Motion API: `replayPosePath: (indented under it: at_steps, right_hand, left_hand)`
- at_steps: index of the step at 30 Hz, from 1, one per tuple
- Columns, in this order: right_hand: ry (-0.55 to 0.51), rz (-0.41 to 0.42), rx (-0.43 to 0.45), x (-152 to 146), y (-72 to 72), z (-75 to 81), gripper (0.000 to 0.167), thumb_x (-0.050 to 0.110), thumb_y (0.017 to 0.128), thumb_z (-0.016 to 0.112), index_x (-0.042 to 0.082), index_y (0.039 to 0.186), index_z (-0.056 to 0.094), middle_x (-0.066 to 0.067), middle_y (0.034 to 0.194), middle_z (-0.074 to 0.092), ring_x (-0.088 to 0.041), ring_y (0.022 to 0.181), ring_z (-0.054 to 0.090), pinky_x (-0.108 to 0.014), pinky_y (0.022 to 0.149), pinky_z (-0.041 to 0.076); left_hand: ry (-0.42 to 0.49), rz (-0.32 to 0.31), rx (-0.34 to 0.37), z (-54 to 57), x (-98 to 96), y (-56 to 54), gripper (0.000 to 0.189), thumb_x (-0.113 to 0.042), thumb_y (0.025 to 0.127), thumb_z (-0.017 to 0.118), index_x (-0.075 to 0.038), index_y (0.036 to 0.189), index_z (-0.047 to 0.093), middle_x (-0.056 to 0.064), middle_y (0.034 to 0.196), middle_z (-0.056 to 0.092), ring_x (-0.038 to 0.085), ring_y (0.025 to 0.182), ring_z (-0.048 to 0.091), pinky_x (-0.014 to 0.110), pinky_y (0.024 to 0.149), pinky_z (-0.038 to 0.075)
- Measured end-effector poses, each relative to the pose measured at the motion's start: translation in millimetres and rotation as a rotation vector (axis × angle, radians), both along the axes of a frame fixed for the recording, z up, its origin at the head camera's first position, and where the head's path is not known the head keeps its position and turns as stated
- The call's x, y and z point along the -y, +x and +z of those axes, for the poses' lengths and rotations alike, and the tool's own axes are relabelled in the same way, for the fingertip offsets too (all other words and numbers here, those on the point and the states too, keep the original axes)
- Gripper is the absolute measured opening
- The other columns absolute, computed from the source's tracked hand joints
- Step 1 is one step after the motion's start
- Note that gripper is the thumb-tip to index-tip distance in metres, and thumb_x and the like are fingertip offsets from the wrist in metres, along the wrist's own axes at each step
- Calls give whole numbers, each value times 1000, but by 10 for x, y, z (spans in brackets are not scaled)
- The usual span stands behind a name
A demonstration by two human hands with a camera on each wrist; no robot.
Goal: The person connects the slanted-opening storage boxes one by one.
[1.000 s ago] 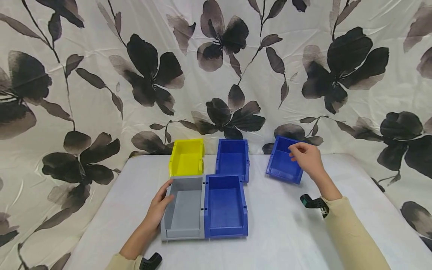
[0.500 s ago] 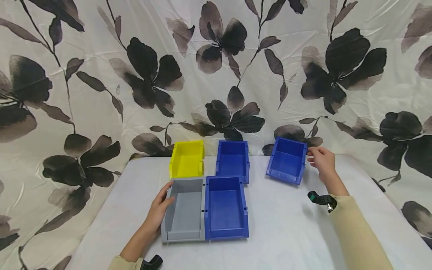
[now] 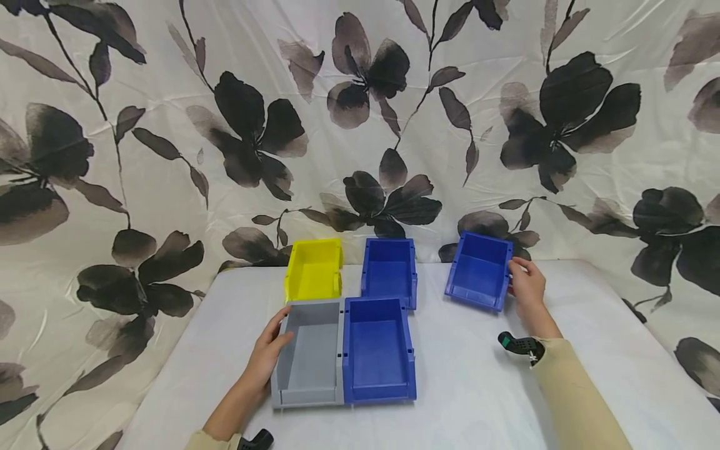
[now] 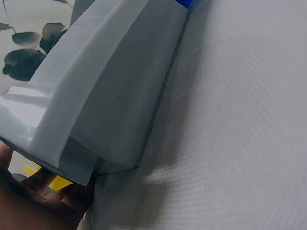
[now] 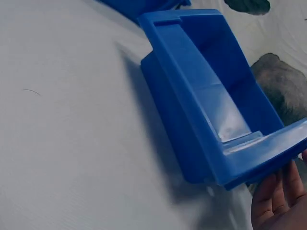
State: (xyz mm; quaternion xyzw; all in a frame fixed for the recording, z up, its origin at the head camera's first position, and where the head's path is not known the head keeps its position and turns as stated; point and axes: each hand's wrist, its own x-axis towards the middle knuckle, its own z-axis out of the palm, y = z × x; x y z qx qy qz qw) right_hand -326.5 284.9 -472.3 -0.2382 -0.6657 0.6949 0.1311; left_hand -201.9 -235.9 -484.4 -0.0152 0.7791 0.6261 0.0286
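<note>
My left hand (image 3: 264,356) grips the left wall of a grey storage bin (image 3: 310,350), its thumb over the rim. Against the grey bin's right side stands a blue storage bin (image 3: 378,350). Toward the back right, my right hand (image 3: 529,287) holds the right edge of another blue storage bin (image 3: 478,272), which sits slightly turned. In the right wrist view, the fingers (image 5: 271,199) lie below that bin's rim (image 5: 268,148); the thumb is hidden there. All these bins look empty inside.
Behind the front pair stand a yellow bin (image 3: 313,269) at left and another blue bin (image 3: 389,269) to its right. A white-covered table (image 3: 467,387) carries them all. A floral cloth (image 3: 371,137) hangs right behind the table.
My right hand has moved from over the far-right blue bin out past its right side, then back left onto its right edge. My left hand has stayed on the grey bin.
</note>
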Motion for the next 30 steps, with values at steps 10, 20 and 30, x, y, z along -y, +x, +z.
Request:
replayPosePath:
  at_steps: [10, 20, 30]
  right_hand:
    - [42, -47, -25, 102, -26, -30, 61, 17, 89, 66, 17, 146, 46, 10, 82, 53, -6, 79, 48, -23, 74, 40]
    - [-211, -78, 43, 205, -28, 41, 64, 7, 87, 54, 23, 148, 43, -4, 154, 31, -17, 126, 42, -29, 104, 35]
    - [-291, 13, 22, 278, 195, 218, 67, 3, 87, 53, 24, 149, 41, -6, 155, 31, -21, 129, 41, -36, 104, 36]
  left_hand:
    - [13, -9, 6, -38, -31, -14, 52, -20, 102, 46, -28, 152, 30, 8, 162, 6, 32, 147, 2, 59, 113, 6]
    - [14, -7, -3, -39, 6, -30, 53, -18, 102, 45, -26, 152, 30, 9, 162, 7, 32, 147, 3, 57, 113, 7]
    - [5, -18, -8, -9, 25, 3, 52, -19, 103, 46, -26, 152, 30, 10, 162, 7, 35, 146, 1, 59, 113, 6]
